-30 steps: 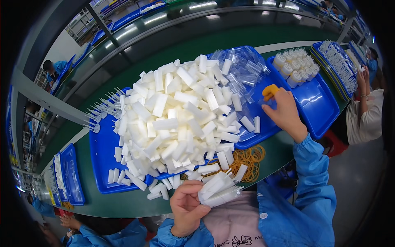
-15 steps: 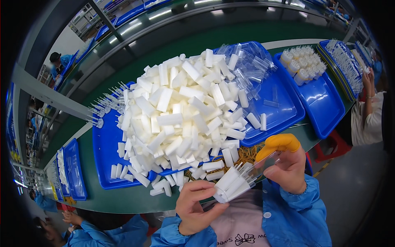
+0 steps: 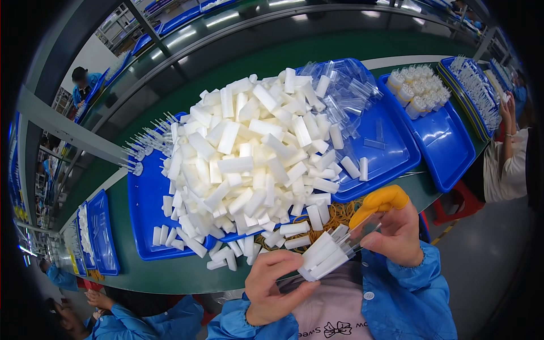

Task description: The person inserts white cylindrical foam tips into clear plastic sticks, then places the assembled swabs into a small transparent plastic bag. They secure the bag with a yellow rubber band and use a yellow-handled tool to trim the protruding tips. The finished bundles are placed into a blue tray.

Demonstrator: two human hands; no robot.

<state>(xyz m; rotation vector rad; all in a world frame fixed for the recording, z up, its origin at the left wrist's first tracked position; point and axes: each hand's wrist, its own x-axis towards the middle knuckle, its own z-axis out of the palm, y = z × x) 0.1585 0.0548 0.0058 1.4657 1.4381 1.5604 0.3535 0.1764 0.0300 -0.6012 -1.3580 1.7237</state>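
My left hand (image 3: 277, 286) grips the base of a bundle of white foam pieces (image 3: 326, 254) between thumb and fingers, close to my chest. The bundle tilts up to the right, and thin prongs show at its far end. My right hand (image 3: 396, 235) wears yellow finger covers (image 3: 378, 199). It pinches a clear plastic piece (image 3: 365, 228) against the pronged end; how far this overlaps the bundle is hard to see. Just beyond both hands rises a large heap of white foam blocks (image 3: 243, 158).
Blue trays (image 3: 391, 153) lie under the heap and clear plastic pieces (image 3: 340, 85). Tan rubber bands (image 3: 339, 218) lie near the table edge. White pronged parts (image 3: 136, 156) stand left; finished-looking bundles (image 3: 416, 85) fill a right-hand tray (image 3: 450, 147). Co-workers sit on both sides.
My right hand has shifted slightly left and down, bringing the clear plastic piece farther over the prongs. My left hand has moved slightly right, still gripping the bundle.
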